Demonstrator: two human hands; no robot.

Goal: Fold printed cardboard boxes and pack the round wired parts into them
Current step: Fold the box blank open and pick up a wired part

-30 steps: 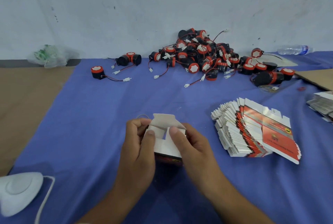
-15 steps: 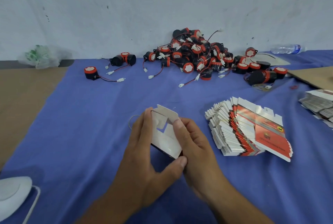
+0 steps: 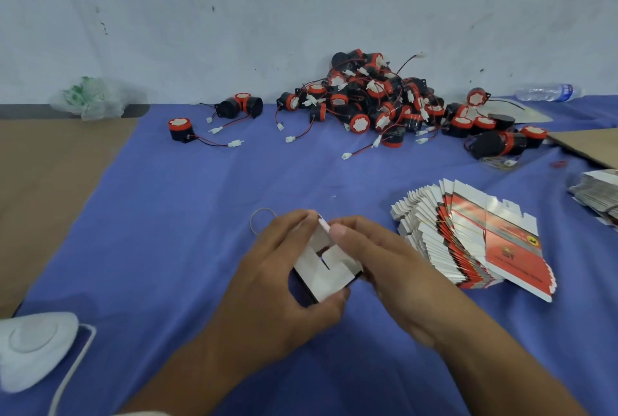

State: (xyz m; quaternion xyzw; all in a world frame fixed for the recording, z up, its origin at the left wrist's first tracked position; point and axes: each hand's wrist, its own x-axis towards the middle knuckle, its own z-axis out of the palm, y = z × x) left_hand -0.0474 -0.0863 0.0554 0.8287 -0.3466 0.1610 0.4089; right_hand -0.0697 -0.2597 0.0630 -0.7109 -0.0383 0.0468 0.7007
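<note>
A small cardboard box point(image 3: 326, 273), white inside with dark printed sides, is held low over the blue cloth point(image 3: 187, 215) in the middle. My left hand point(image 3: 274, 285) grips it from the left and below, thumb under its near corner. My right hand point(image 3: 381, 258) holds its right side, with a fingertip pressing the top flap. The box's end flaps are folded partly in, with a notch showing. A fanned stack of flat red-and-white printed boxes point(image 3: 468, 238) lies to the right. A heap of round black-and-red wired parts point(image 3: 374, 98) sits by the wall.
Loose wired parts point(image 3: 180, 129) lie left of the heap. A rubber band point(image 3: 262, 223) lies just beyond my left hand. A white round device with a cord point(image 3: 31, 345) sits at the lower left. More flat boxes point(image 3: 597, 195), brown cardboard point(image 3: 588, 144) and a water bottle point(image 3: 548, 92) are at the right.
The box has been turned in my hands so its folded end faces up, and its flaps are pressed further shut. My right fingertip has moved onto the top flap.
</note>
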